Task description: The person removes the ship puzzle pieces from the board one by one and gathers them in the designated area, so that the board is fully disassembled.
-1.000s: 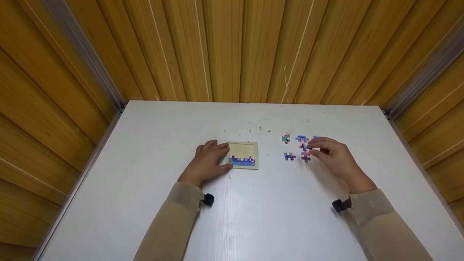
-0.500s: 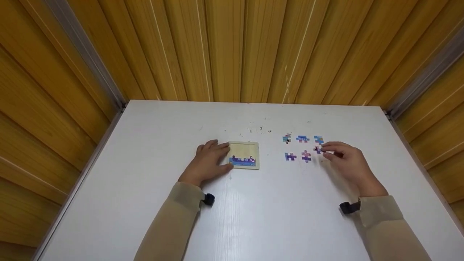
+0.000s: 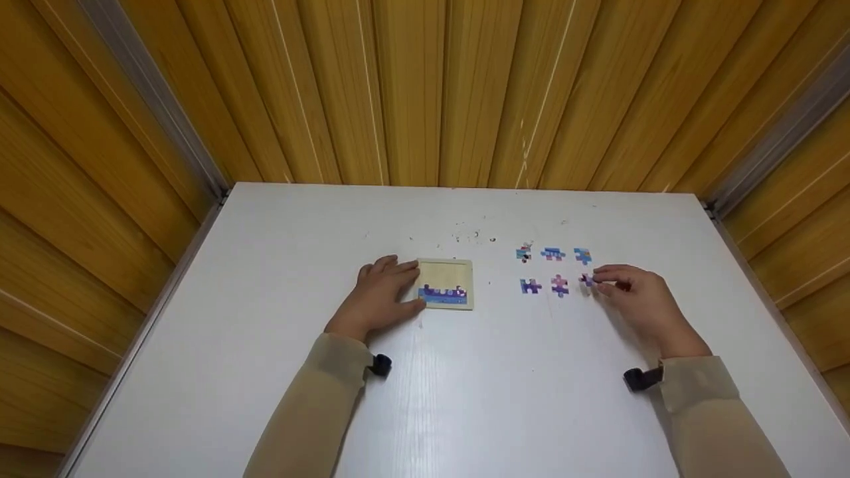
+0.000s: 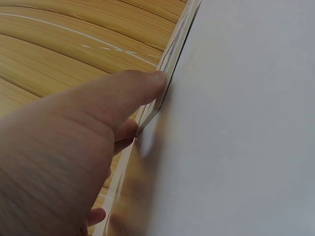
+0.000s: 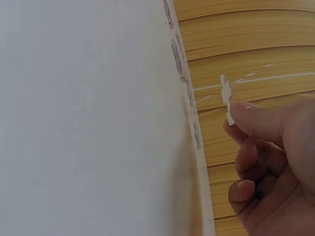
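In the head view my right hand [image 3: 639, 299] pinches a purple-pink puzzle piece [image 3: 586, 279] between thumb and index finger. From the right wrist, that puzzle piece [image 5: 226, 96] appears edge-on, raised off the table, with the other fingers curled below. My left hand [image 3: 380, 295] rests against the left side of a small square puzzle frame [image 3: 471, 285], thumb at its lower left corner and forefinger near the upper left. Interlocked blue and purple pieces [image 3: 443, 297] fill the frame's bottom strip; above them shows its bare pale base. The left wrist view has the thumb [image 4: 147, 86] against the frame's edge [image 4: 172, 61].
Loose puzzle pieces lie right of the frame: a back row with a teal piece [image 3: 524, 253] and two blue ones [image 3: 552, 254], a front row with a purple piece [image 3: 530, 286] and a pink one [image 3: 560, 285]. Small dark specks mark the white table [image 3: 465, 398] behind the frame.
The right hand has carried its puzzle piece rightward from above the pink piece, then slightly toward the front, uncovering the rightmost blue piece. The left hand and frame stay in place.
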Tool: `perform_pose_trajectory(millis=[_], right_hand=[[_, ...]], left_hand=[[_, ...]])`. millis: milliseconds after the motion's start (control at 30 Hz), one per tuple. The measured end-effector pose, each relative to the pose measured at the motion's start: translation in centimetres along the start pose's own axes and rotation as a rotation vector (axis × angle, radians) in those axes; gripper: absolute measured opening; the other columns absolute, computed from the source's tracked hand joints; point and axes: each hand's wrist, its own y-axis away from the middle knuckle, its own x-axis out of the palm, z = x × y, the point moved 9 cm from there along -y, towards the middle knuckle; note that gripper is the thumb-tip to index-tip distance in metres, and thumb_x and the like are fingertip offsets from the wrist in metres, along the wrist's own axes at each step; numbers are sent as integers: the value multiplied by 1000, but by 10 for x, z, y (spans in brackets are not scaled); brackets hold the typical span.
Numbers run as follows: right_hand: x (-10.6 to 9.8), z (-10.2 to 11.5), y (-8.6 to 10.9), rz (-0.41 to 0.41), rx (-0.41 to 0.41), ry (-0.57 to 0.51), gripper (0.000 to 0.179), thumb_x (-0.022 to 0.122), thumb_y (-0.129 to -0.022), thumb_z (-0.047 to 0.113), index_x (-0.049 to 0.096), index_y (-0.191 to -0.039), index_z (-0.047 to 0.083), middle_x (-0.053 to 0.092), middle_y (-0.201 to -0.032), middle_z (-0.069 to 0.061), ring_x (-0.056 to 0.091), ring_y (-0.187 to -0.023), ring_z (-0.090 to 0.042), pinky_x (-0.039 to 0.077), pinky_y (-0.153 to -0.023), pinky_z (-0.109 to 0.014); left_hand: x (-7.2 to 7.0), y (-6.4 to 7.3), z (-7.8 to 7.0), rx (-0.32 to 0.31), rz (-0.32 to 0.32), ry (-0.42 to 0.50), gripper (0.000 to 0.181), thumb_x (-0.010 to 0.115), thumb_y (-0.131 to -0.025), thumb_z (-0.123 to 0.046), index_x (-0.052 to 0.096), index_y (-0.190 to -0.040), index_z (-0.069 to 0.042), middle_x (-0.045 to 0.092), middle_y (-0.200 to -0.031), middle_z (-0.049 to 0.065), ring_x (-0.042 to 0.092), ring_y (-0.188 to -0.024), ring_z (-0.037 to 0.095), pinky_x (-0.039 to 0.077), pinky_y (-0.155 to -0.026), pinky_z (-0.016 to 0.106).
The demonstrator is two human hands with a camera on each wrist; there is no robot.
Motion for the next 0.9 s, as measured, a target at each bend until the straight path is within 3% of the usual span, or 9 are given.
perform_pose_trajectory(millis=[100, 267, 400, 733, 900], right_hand=[[1, -5, 0, 7, 6, 6, 29, 69, -115, 26, 81, -138, 13, 67, -160, -14, 59, -148, -39, 52, -117, -48], [3, -9, -2, 14, -1, 7, 29, 69, -114, 20, 80, -139, 9, 66, -160, -19, 56, -153, -46, 49, -124, -65], [5, -9, -4, 9, -25, 23, 29, 68, -114, 17, 80, -138, 6, 67, -159, -22, 55, -154, -50, 46, -126, -70], [7, -6, -5, -48, -102, 90, 26, 71, -110, 10, 82, -132, 1, 71, -153, -25, 65, -141, -50, 52, -115, -66], [7, -6, -6, -48, -98, 86, 26, 70, -110, 9, 82, -131, 1, 70, -153, -25, 63, -144, -51, 51, -117, -67]], left_hand=[[-1, 1, -1, 6, -3, 2, 75, 74, -105, -56, 56, -169, -23, 47, -181, -9, 27, -176, 29, 19, -143, 59], [-2, 1, -2, 15, -6, -4, 75, 74, -105, -56, 56, -169, -22, 47, -181, -8, 27, -176, 30, 20, -143, 60], [-2, 1, -2, 10, -3, -9, 75, 74, -105, -56, 55, -169, -23, 47, -181, -9, 27, -176, 29, 20, -143, 59], [-2, 2, -2, 12, 6, 8, 75, 75, -105, -54, 55, -169, -22, 45, -182, -9, 26, -176, 31, 18, -143, 61], [-2, 1, -2, 9, 11, 1, 75, 74, -105, -55, 55, -170, -23, 44, -182, -9, 25, -177, 30, 18, -143, 61]])
